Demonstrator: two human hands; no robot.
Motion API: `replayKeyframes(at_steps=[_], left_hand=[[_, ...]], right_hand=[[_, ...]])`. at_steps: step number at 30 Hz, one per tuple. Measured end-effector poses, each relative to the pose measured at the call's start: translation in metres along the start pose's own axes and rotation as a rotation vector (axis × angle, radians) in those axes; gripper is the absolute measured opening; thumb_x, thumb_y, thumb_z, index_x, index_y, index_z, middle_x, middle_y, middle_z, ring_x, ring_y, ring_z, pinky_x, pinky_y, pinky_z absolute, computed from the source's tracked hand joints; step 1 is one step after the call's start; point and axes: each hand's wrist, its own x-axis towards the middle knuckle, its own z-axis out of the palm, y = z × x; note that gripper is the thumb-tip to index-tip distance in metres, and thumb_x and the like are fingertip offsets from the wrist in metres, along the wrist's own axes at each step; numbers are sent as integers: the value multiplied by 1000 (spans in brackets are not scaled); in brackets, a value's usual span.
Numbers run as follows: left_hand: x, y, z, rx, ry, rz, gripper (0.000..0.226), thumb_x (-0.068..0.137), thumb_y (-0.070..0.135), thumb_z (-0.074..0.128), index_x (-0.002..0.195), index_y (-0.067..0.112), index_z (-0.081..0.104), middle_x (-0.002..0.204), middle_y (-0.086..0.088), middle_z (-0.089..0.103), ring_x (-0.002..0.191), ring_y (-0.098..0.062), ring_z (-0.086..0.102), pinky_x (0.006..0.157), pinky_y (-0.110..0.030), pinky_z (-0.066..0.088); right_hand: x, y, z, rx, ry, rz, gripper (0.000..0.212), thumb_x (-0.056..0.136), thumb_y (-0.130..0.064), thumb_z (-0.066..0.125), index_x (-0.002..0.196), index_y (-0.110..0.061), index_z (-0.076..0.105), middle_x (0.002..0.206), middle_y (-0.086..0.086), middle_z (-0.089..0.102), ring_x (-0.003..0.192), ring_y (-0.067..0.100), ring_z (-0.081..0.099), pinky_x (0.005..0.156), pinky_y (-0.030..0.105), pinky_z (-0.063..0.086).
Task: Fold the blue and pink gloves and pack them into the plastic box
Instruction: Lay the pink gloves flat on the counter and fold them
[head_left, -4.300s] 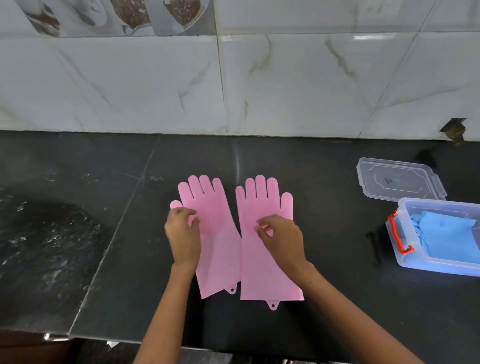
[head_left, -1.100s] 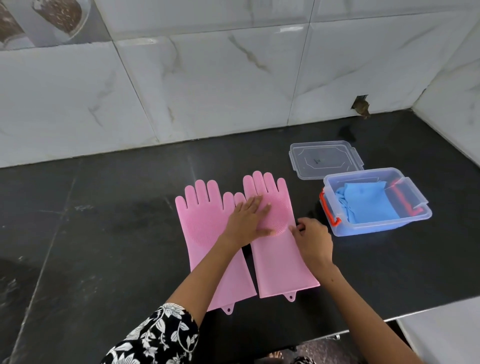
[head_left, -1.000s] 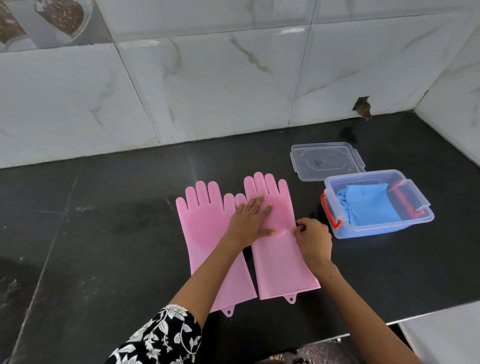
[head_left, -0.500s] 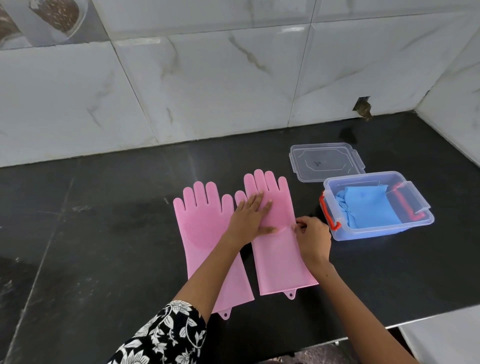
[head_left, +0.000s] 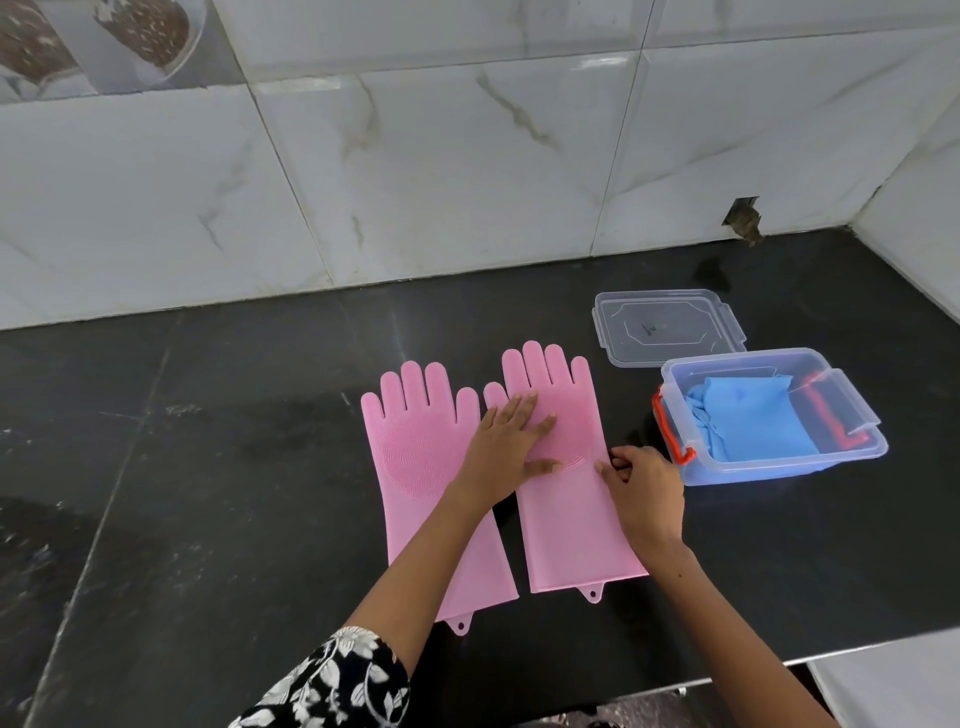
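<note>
Head view, the only one. Two pink gloves lie flat on the black counter (head_left: 208, 467), cuffs toward the person, fingers at 12 o'clock. L glove (head_left: 415, 457) and R glove (head_left: 566, 509) sit side by side, near each other w/ a narrow dark gap between cuffs.

L hand (head_left: 506, 447) crosses over and lies flat on the R glove's palm, fingers straight, pressing it down. Not gripping. R hand (head_left: 641, 491) is at the 3 o'clock edge of the same glove, about mid-length; fingers curled, look to be pinching the edge, tho the tips are partly hidden so the pinch is a judgement.

Box (head_left: 852, 457) is at 3 o'clock from the gloves, well apart from them, open. Blue gloves (head_left: 748, 421) already lie folded inside. Lid (head_left: 667, 325) lies flat on the counter just behind the box, at its 11 o'clock.

Handling, judged: gloves look like thick silicone w/ a ribbed scrub patch on the palm. Light, floppy but springy, so a fold will prob want to reopen unless held down. Surface likely grippy, not slippery; not fragile. Best hold: pinch a side edge or the cuff while the other hand pins the palm, then fold over. Cuff tab (head_left: 592, 592) is too small to be a useful hold.
</note>
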Motion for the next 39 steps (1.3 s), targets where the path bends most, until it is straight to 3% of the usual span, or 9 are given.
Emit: replayKeyframes(at_steps=[4,8,12,15,21,28,36,39], left_hand=[[-55,-2,6,-74,105,-106,56,94,51,38,146,31,28,159,1,5,147,-21,1,119,-40,0],[-130,-15,13,-191,184,-259,56,88,55,47,140,35,38,157,9,13,146,-16,9,114,-31,1],[-175,-8,18,-275,172,-200,49,76,54,66,121,36,61,148,10,37,138,-11,28,113,-28,15],[-186,4,24,-297,160,-142,36,70,54,70,100,34,71,127,12,54,122,-6,42,104,-21,28],[-184,9,22,-251,218,-138,10,80,34,69,81,26,74,92,11,62,89,-7,51,80,-18,31],[-182,15,23,-125,213,-95,20,89,17,49,82,21,67,96,8,62,91,-13,52,77,-23,33],[-184,16,21,-64,211,-94,11,78,15,68,70,23,68,85,9,65,79,-12,56,67,-25,43],[-178,17,11,-171,258,-113,10,85,24,63,89,21,72,96,7,65,90,-14,56,76,-24,39]], right_hand=[[-29,17,-9,-27,-51,10,35,82,-31,69,112,-13,66,109,3,66,87,14,62,83,31,53],[-56,30,-18,8,-35,6,35,79,-28,73,110,-12,68,102,3,68,79,10,59,74,25,50],[-69,33,-22,26,-29,2,32,77,-23,76,106,-10,70,95,3,70,74,10,61,70,22,49],[-73,34,-23,36,-22,-4,28,76,-18,77,102,-9,71,90,3,70,71,11,62,68,22,48],[-74,38,-20,56,-5,-10,26,76,-12,76,101,-9,73,91,5,72,71,12,61,71,23,49],[-72,42,-19,56,-1,0,25,78,-12,74,103,-8,72,95,6,72,73,10,60,75,24,47],[-78,34,-25,46,11,13,32,78,-19,75,107,-8,69,99,7,71,78,14,62,80,32,53],[-82,34,-30,47,57,26,33,80,-25,73,108,-8,69,101,8,71,80,15,63,80,33,55]])
